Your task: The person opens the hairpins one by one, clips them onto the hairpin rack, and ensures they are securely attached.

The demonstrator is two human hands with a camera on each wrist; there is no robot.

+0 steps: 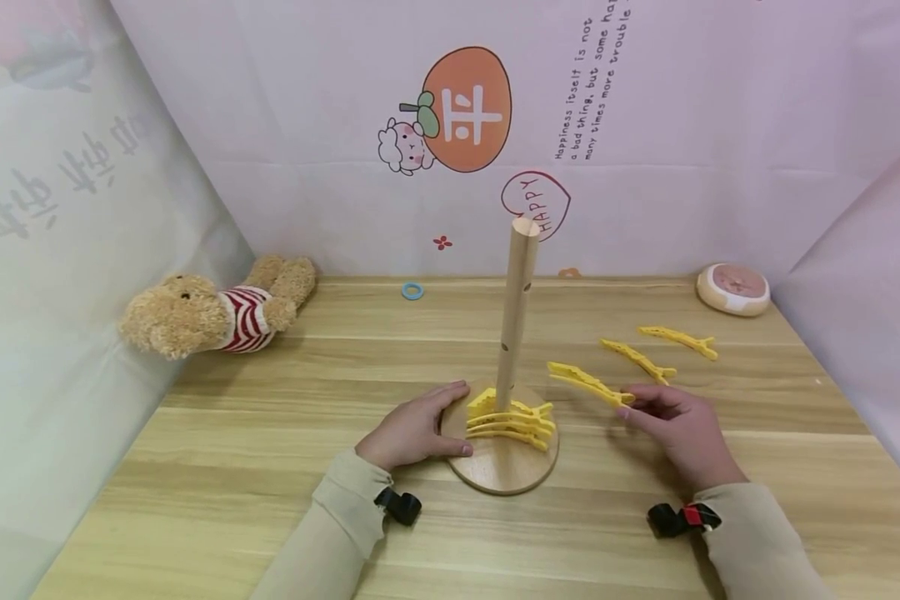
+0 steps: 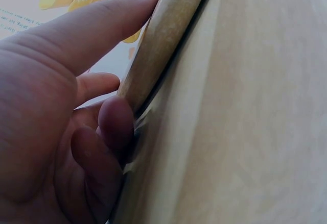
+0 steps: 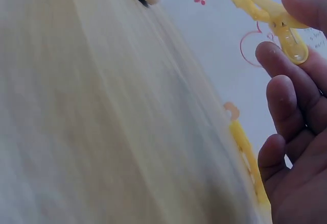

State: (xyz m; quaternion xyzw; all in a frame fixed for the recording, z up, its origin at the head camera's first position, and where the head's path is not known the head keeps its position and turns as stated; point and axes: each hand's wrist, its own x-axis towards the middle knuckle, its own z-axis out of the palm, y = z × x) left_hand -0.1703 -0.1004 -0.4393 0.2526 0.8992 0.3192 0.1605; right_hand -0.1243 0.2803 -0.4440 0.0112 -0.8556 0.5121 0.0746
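A wooden stand has a round base and an upright post. Several yellow hair clips lie on the base around the foot of the post. My left hand grips the left edge of the base; in the left wrist view its thumb lies over the rim and the other fingers bend at the side. Right of the stand, my right hand pinches one yellow hair clip by its handle end. That clip points away from the fingers, toward the post, above the table.
Two more yellow clips, one nearer and one farther, lie behind the right hand. A teddy bear lies at the back left. A blue ring and a round beige-and-pink object are by the printed backdrop.
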